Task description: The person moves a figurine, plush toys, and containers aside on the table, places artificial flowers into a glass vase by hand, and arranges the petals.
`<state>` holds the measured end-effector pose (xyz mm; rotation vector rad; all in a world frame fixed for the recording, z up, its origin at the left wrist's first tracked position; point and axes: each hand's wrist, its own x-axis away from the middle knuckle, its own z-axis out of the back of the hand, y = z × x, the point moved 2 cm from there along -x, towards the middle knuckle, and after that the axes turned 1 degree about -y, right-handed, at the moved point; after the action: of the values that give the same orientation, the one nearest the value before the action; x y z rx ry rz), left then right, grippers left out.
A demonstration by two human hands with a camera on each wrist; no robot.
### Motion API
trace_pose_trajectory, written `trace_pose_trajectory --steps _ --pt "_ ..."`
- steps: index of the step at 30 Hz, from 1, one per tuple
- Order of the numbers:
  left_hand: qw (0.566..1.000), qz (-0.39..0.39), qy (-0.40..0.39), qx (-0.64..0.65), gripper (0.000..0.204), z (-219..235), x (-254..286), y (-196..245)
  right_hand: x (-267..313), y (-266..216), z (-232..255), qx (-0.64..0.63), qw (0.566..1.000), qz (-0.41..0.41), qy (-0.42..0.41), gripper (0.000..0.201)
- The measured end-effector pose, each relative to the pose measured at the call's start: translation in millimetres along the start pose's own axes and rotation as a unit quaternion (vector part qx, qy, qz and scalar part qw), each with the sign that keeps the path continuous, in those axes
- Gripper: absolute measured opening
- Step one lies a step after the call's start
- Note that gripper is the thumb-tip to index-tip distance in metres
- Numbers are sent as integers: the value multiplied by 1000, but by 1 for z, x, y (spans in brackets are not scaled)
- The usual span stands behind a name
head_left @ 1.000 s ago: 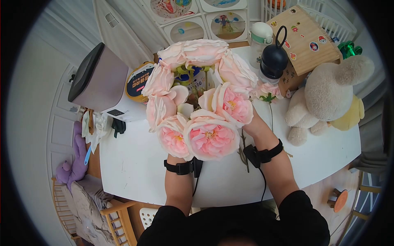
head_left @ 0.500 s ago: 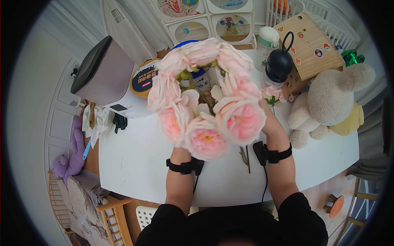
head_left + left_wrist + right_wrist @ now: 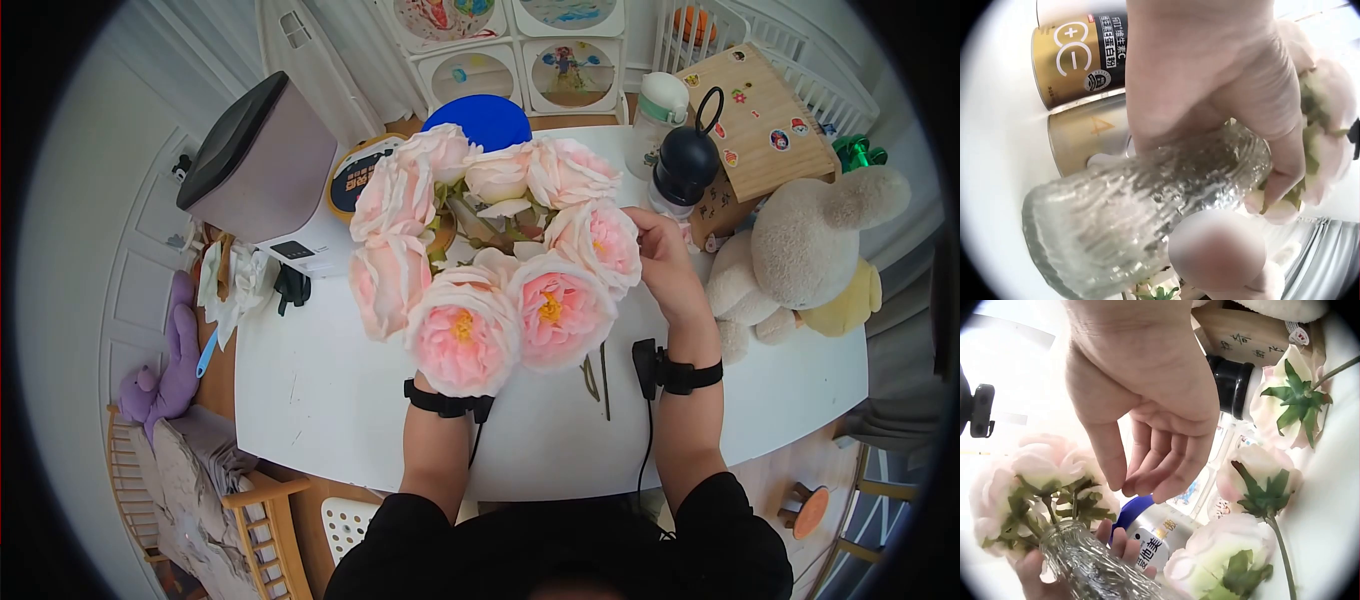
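My left hand (image 3: 1210, 75) grips a textured clear glass vase (image 3: 1097, 219) round its upper part, with the thumb by the rim. Pink roses (image 3: 463, 330) fan out of the vase in a ring and hide that hand in the head view. Just right of the ring is my right hand (image 3: 672, 265). In the right wrist view its fingers (image 3: 1175, 459) are loosely curled, with nothing between them and the thumb. Beyond them, loose roses (image 3: 1263, 484) with green sepals and long stems show at the right.
Bare stem pieces (image 3: 605, 385) lie on the white table (image 3: 320, 400). A blue-lidded can (image 3: 480, 120) stands behind the roses, a grey-lidded appliance (image 3: 265, 170) at the left. At the right are a black-capped bottle (image 3: 685, 165), a wooden box (image 3: 760, 120) and a plush rabbit (image 3: 790, 240).
The rose ring has turned and tilted, uncovering the blue lid behind it. My right hand has come out from behind the blooms to their right side.
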<state>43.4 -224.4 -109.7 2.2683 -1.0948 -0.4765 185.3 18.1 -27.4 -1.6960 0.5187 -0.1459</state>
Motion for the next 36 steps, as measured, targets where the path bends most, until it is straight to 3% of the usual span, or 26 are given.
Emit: trace_pose_trajectory --steps 1,2,3,4,5,7,12,20,22,26,34,36 --pt "972 -96 -41 -211 35 -24 3 14 0 1 1 4 1000 0 -2 33" --pt "889 -188 -80 -411 35 -51 3 28 0 1 2 8 1000 1 -4 34" --pt "755 -268 -114 -587 35 -66 1 34 0 1 2 7 1000 -6 -1 33" --pt "782 -307 -137 -525 44 -67 -6 31 1 0 1 7 1000 -12 2 32" --pt "781 -307 -137 -525 44 -65 -6 31 1 -1 1 6 1000 -19 5 32" --pt "811 -288 -121 -495 44 -65 -16 25 1 -2 1 17 1000 -15 9 31" --pt "873 -233 -84 -419 44 -39 35 46 1 -2 4 20 1000 -9 22 29" --pt "949 -137 -18 -283 44 -34 19 13 1 -2 4 7 1000 -3 18 29" --pt "962 -112 0 -248 44 -30 -36 33 1 0 6 10 1000 1 19 30" --pt "982 -60 35 -176 44 -24 1 10 3 -6 2 9 1000 5 4 31" --pt "993 43 106 -22 44 -19 -86 16 7 -9 1 -20 1000 2 20 32" --pt "990 66 122 18 44 -14 -79 17 7 -9 3 -13 1000 5 21 31"
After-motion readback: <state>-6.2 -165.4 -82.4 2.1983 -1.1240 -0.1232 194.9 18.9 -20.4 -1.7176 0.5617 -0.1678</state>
